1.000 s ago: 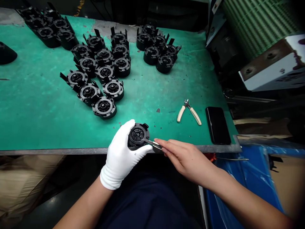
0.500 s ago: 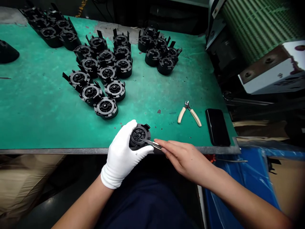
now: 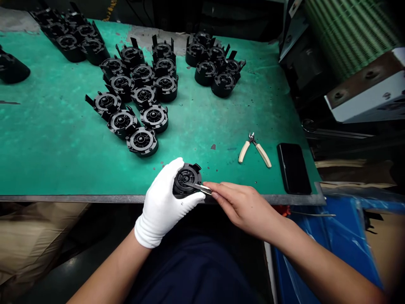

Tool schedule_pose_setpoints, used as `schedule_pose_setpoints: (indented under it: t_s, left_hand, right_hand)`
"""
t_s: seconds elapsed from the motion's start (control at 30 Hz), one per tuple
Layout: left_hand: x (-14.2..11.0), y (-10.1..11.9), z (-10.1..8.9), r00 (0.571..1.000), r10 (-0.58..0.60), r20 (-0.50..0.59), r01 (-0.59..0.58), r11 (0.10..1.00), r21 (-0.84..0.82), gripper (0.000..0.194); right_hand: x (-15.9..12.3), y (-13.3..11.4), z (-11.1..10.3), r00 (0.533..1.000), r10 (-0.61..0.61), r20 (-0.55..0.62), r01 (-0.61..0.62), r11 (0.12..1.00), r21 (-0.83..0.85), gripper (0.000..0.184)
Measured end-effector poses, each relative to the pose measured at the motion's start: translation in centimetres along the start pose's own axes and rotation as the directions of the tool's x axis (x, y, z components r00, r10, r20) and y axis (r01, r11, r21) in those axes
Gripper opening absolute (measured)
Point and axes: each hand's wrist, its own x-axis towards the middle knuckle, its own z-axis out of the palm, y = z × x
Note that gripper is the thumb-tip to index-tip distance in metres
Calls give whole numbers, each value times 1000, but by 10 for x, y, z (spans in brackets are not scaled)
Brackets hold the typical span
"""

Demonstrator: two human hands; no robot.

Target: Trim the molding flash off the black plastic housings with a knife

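Gloved in white, my left hand [image 3: 161,204] is closed around the side of a round black plastic housing [image 3: 187,174], its face with rings and ribs turned up. The housing is held at the front edge of the table, and a black tab stands out from its far rim. My bare right hand [image 3: 242,203] pinches a slim knife [image 3: 202,188] with a narrow metal blade. The blade lies over the housing's face, its tip near the central ring. Whether the tip touches the plastic I cannot tell. My fingers hide much of the handle.
Several similar black housings [image 3: 142,140] stand in groups on the green tabletop [image 3: 202,120]. Cream-handled nippers [image 3: 255,150] lie open at the right, beside a black phone [image 3: 294,169]. Machinery with a green ribbed panel [image 3: 351,38] rises at far right. A person's tan trousers [image 3: 34,240] show at lower left.
The knife tip has shifted slightly left over the housing's face, toward its central ring. The grip of both hands stays the same. The whole view has shifted slightly.
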Motion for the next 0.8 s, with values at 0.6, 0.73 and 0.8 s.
schedule_pose_setpoints:
  t_s: [0.6,0.73,0.8]
  left_hand:
    - [13,2,-10,983,4,185,-1,1000,-13,92]
    - [30,-1,-21,954,81,287,-50,992,-114,81]
    - [33,-4,-25,970,133,205,-101,982,-159,63]
  right_hand:
    - [25,6,-34,948,-148,281,139,989,51,34]
    - [12,15,-41,974,-92,209,72,992,103,33]
    - [0,24,-47,993,-19,114,1,989,149,32]
